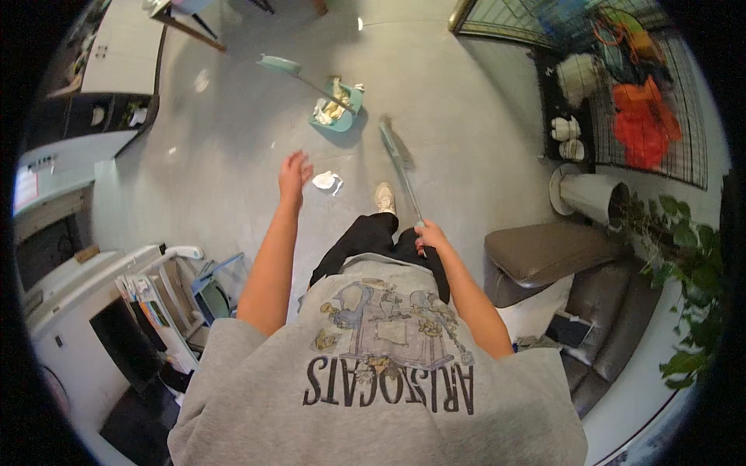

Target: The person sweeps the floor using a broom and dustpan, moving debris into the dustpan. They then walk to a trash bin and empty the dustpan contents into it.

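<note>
My right hand [430,236] grips the thin handle of a broom [403,175], whose blurred green head end points away from me over the floor. My left hand [295,177] is raised in front of me, empty, its blurred fingers loosely bent and apart. A crumpled white scrap with a thin strip [327,182], perhaps paper or a mask, is on the floor just right of that hand in view. Farther off stands a long-handled green dustpan [345,123], apart from both hands. Crumpled white and yellowish waste [333,108] fills it.
Beige shoe [385,198] on grey floor [233,140]. At right are a brown footstool [548,250], a white planter [588,189] with a trailing plant [693,233] and a wire pen [647,122]. A white cabinet [122,46] and a shelf of papers [145,309] stand left.
</note>
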A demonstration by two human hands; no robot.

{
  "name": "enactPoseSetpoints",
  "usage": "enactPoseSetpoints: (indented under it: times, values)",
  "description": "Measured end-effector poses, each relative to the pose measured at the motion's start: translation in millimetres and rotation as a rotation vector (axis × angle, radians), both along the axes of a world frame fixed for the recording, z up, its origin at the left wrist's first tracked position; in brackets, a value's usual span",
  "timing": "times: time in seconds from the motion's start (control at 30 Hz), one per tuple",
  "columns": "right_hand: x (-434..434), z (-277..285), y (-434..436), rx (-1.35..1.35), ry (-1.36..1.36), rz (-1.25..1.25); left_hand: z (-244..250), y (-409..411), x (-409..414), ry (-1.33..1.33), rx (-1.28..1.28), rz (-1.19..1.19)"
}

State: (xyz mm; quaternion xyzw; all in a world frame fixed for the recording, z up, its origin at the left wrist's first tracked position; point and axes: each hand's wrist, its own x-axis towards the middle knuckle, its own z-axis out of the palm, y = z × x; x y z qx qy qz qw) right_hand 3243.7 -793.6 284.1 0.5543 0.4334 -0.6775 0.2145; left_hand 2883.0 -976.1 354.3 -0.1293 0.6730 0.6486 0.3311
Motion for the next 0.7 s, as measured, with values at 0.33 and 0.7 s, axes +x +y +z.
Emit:
enactPoseSetpoints:
  times: [0.33,0.7]
  values:
    - [-110.0,139.8,157.6,-0.392,0.042,-0.230,84.6,118.5,-165.9,0.123,-0.014,0.318]
    - [-200.2,134.6,387.2,0.252,-0.146,0.574,48.1,153.2,-196.6,0.125,-0.316,0.636]
